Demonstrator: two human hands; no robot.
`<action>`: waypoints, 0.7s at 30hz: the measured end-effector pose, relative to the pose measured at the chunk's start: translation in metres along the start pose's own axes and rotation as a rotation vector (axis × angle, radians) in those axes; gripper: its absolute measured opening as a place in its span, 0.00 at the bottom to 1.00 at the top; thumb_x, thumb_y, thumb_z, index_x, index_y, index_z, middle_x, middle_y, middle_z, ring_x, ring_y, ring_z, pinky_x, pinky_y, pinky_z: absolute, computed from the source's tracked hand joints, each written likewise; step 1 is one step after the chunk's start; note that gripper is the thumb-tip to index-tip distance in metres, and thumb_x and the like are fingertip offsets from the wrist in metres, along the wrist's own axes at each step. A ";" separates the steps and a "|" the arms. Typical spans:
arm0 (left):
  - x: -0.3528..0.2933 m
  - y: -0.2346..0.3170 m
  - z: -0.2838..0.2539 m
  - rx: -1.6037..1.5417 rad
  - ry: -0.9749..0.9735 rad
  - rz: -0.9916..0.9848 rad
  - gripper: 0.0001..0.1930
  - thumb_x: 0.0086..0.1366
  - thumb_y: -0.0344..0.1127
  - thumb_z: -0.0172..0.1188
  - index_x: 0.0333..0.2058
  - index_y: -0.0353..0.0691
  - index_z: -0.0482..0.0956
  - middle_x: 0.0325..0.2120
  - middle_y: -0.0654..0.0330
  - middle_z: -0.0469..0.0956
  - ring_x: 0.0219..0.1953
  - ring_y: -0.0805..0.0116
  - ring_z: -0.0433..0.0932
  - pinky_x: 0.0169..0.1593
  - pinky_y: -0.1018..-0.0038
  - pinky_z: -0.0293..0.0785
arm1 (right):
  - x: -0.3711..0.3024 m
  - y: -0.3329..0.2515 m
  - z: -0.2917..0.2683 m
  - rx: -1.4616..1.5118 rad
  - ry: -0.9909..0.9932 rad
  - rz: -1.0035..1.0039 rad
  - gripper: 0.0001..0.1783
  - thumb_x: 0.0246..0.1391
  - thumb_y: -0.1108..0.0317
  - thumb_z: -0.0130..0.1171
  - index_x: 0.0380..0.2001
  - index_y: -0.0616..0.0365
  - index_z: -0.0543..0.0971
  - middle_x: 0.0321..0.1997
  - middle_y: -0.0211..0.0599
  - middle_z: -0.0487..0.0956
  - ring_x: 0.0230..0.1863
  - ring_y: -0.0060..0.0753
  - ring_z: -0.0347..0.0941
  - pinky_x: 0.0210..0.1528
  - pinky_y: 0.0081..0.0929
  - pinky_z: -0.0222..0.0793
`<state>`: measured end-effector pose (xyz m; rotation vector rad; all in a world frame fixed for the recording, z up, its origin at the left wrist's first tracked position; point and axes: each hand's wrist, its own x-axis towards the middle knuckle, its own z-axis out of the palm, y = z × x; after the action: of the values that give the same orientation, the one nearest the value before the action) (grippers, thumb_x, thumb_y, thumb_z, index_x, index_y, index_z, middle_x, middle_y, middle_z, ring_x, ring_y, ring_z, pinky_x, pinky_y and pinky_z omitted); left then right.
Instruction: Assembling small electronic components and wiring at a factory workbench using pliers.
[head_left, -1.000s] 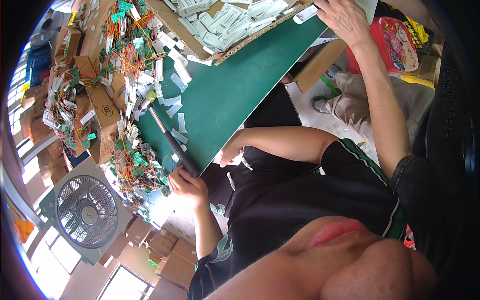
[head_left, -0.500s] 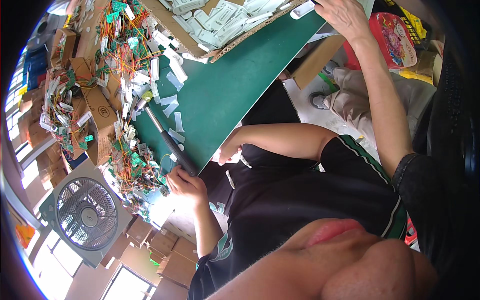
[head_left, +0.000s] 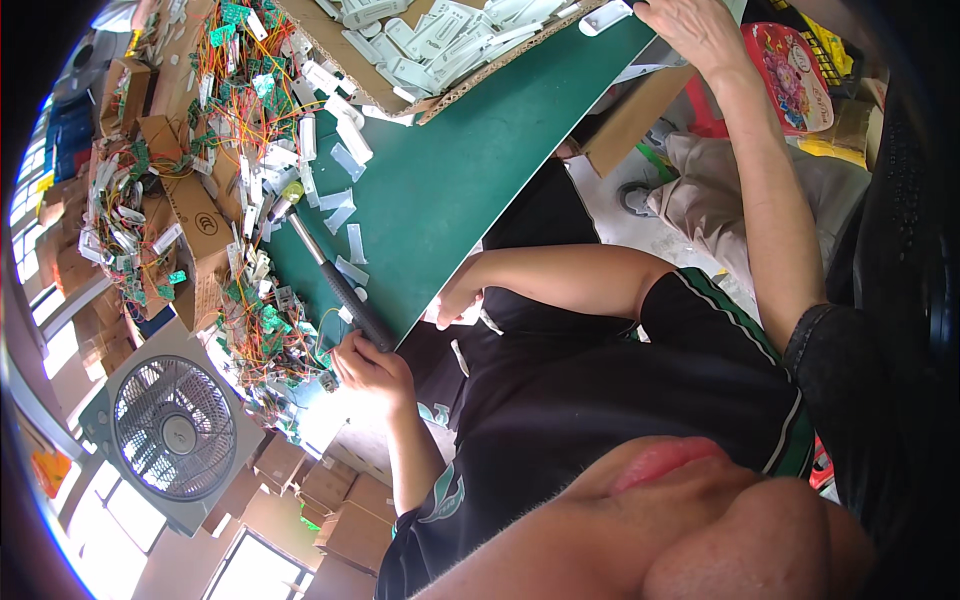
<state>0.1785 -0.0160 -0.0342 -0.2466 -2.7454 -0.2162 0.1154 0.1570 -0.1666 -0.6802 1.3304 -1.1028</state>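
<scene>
My left hand (head_left: pixel 378 372) is at the near edge of the green table (head_left: pixel 480 140), fingers curled in beside the end of a hammer's handle. What lies inside those fingers is hidden. The hammer (head_left: pixel 350 298) has a black grip and a metal shaft, and its yellow-tipped head rests among loose parts. My right hand (head_left: pixel 458 302) is low, by the table's edge in front of my black shirt. Its fingers are closed, with a bit of a white piece showing at them; the kind of piece cannot be made out.
Wired green circuit boards (head_left: pixel 275 320) and white casings heap along the left. A cardboard box (head_left: pixel 432 108) of white casings stands at the far side. Another person's hand (head_left: pixel 690 35) touches a white casing (head_left: pixel 606 17). A box fan (head_left: pixel 178 428) stands left.
The other person's forearm has shifted very slightly to the left. My two hands and the hammer show no visible movement.
</scene>
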 end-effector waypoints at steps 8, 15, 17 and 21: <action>0.001 0.001 -0.001 -0.005 0.007 -0.006 0.08 0.74 0.29 0.50 0.40 0.31 0.77 0.32 0.46 0.77 0.34 0.43 0.77 0.41 0.54 0.73 | -0.005 -0.005 0.000 0.007 -0.084 -0.035 0.19 0.66 0.58 0.47 0.20 0.49 0.69 0.11 0.19 0.59 0.11 0.19 0.53 0.16 0.25 0.51; 0.000 -0.001 0.000 -0.001 0.019 -0.002 0.08 0.74 0.29 0.50 0.40 0.31 0.77 0.32 0.46 0.77 0.34 0.43 0.77 0.40 0.54 0.73 | 0.000 -0.002 0.003 0.025 0.033 0.001 0.17 0.58 0.55 0.59 0.22 0.53 0.80 0.15 0.22 0.64 0.16 0.20 0.60 0.20 0.25 0.58; 0.000 -0.001 0.000 -0.007 0.025 -0.003 0.08 0.74 0.29 0.50 0.40 0.31 0.77 0.32 0.46 0.77 0.34 0.44 0.77 0.40 0.54 0.73 | -0.002 -0.003 0.002 0.021 0.029 0.021 0.17 0.58 0.54 0.58 0.23 0.54 0.80 0.15 0.22 0.65 0.16 0.20 0.61 0.20 0.25 0.58; 0.001 0.001 0.000 -0.006 0.012 0.001 0.08 0.74 0.29 0.50 0.40 0.31 0.77 0.32 0.46 0.77 0.34 0.44 0.77 0.40 0.54 0.73 | -0.001 -0.001 0.001 -0.015 -0.056 0.009 0.16 0.64 0.54 0.51 0.25 0.50 0.76 0.14 0.19 0.63 0.15 0.19 0.59 0.20 0.26 0.58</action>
<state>0.1775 -0.0151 -0.0338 -0.2476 -2.7328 -0.2245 0.1160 0.1573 -0.1651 -0.7107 1.2939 -1.0607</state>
